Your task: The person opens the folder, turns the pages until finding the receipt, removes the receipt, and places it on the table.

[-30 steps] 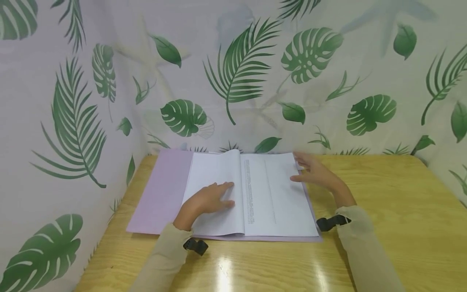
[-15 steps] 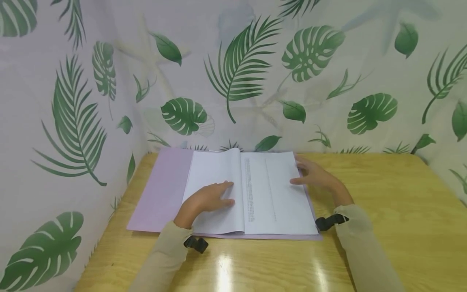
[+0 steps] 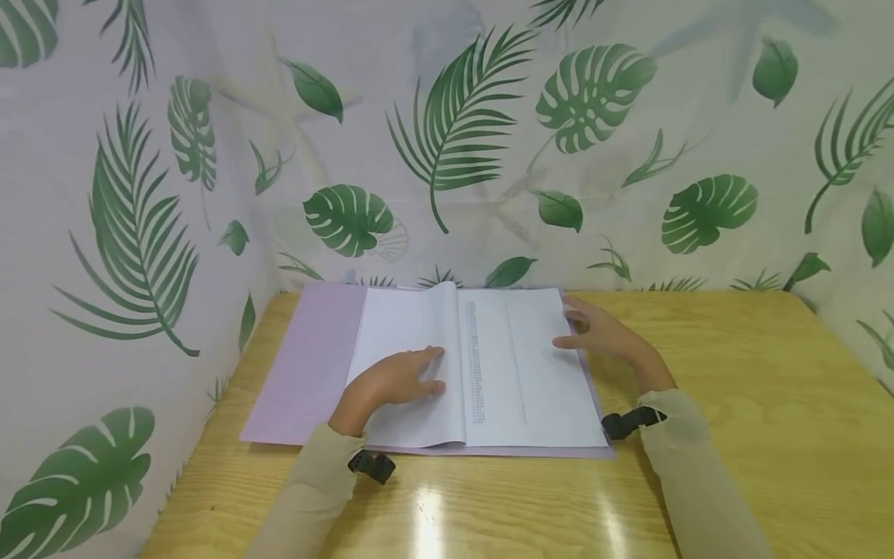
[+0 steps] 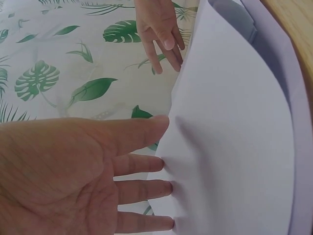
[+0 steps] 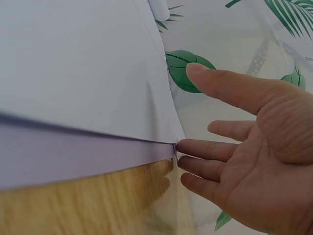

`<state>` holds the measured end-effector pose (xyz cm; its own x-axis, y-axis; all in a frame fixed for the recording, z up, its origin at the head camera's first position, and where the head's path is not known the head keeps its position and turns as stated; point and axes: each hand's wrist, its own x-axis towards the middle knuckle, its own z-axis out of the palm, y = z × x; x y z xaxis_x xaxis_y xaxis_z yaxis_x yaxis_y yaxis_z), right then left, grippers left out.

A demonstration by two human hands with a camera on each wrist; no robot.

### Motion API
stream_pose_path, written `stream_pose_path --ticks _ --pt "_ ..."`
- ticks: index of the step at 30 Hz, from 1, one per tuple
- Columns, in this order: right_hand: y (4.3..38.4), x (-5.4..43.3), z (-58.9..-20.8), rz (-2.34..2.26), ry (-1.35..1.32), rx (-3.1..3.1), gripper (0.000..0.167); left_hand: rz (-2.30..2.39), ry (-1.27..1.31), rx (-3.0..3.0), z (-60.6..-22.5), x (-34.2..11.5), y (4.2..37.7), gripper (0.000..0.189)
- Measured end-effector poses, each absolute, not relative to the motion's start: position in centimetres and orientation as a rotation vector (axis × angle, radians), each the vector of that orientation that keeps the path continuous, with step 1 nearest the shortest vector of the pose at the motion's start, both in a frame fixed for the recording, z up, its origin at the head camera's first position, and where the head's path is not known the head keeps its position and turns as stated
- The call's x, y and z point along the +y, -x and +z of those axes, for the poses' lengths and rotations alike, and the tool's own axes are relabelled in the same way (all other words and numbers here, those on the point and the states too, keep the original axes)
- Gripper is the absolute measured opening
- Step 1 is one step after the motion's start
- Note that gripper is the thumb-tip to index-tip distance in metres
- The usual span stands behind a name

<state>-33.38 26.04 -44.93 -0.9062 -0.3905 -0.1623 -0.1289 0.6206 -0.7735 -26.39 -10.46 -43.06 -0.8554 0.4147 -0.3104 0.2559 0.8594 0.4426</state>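
A light purple folder (image 3: 300, 357) lies spread on the table, bearing a stack of white sheets. My left hand (image 3: 394, 380) rests on the turned left-hand sheets (image 3: 391, 318), fingers extended towards the bulging fold. In the left wrist view its fingertips (image 4: 166, 188) touch the white paper. At the outer edge of the printed right-hand page (image 3: 545, 373) is my right hand (image 3: 601, 334), its thumb over the paper. The right wrist view shows straight fingers (image 5: 205, 149) touching the edge of the sheets and folder, with nothing gripped.
The wooden table (image 3: 754, 404) extends to the right and in front of the folder. A white cloth with green leaves (image 3: 489, 194) rises along the table's back and left side. Black bands (image 3: 632, 423) sit on both wrists.
The right hand's fingers, blurred at the page's upper right a second ago, have come slightly down and settled at its edge. The left hand and pages stay in place.
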Motion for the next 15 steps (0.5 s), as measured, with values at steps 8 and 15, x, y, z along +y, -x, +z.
stream_pose_path --ticks 8,15 --pt "33.54 26.12 -44.79 -1.169 0.439 2.565 0.096 0.553 -0.486 2.628 -42.98 -10.42 26.34 0.065" --pt "33.64 26.01 -44.43 -1.277 0.448 2.598 0.082 0.542 -0.509 2.631 -42.95 -10.46 26.39 0.066"
